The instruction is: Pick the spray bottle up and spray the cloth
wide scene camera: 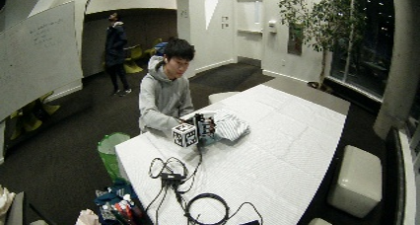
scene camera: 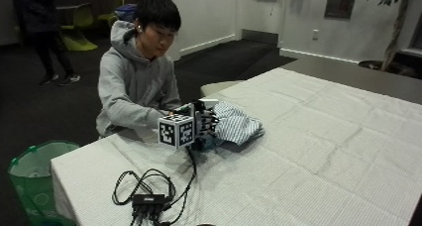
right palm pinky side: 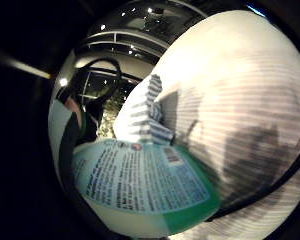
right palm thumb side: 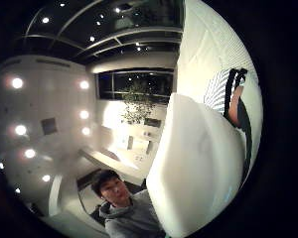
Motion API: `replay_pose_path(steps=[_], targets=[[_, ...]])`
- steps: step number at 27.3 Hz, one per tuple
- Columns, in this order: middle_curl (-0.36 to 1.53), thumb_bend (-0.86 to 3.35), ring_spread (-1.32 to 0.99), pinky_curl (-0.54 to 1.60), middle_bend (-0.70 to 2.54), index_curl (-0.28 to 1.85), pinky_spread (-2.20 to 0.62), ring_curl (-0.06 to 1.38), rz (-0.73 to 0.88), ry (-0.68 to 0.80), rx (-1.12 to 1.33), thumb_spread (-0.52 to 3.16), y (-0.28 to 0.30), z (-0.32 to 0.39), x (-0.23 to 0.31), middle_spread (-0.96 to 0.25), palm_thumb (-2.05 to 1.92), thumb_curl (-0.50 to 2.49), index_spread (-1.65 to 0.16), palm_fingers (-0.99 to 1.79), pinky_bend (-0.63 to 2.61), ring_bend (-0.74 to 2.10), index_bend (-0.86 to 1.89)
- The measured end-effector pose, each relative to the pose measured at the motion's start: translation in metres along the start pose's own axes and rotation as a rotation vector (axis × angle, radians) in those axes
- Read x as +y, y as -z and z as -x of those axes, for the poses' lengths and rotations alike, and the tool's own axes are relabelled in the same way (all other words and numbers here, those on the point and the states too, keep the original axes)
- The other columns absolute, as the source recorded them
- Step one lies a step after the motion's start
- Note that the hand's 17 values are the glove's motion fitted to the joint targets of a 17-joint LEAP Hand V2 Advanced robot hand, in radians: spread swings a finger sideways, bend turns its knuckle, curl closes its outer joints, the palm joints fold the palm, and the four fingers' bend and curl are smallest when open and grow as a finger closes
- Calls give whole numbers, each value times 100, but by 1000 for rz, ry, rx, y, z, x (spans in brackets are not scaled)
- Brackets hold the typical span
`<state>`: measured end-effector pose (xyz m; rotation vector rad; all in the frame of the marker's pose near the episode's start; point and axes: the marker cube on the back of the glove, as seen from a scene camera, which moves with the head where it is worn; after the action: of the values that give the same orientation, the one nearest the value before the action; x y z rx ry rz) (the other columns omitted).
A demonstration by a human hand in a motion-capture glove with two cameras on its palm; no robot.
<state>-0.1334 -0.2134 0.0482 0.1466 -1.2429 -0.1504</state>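
In the outside view my gloved right hand (scene camera: 206, 123) grips the spray bottle (scene camera: 207, 105) near the table's edge in front of the person. The bottle's white head shows above the hand and its green base below. I cannot tell whether the base touches the table. The crumpled blue-and-white striped cloth (scene camera: 236, 127) lies right beside the bottle. The little finger side palm view is filled by the bottle's label and green base (right palm pinky side: 140, 185), with the cloth (right palm pinky side: 150, 115) just beyond. In the thumb side view the bottle's white body (right palm thumb side: 198, 173) sits against the palm, with the cloth (right palm thumb side: 217, 93) behind it.
The table (scene camera: 330, 151) wears a white tablecloth. A black box with looped cables (scene camera: 148, 198) lies near the front corner. A green bin (scene camera: 33, 171) stands on the floor by that corner. A pale stool (scene camera: 221, 86) is behind the table.
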Motion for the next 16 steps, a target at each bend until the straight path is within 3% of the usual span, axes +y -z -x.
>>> replay_pose_path(steps=[16], targets=[[52,-3,-17,39,66,53,-27,45,572,6,887,20,-70,110,-14,-7,95,64,-20,142,31,62,51]])
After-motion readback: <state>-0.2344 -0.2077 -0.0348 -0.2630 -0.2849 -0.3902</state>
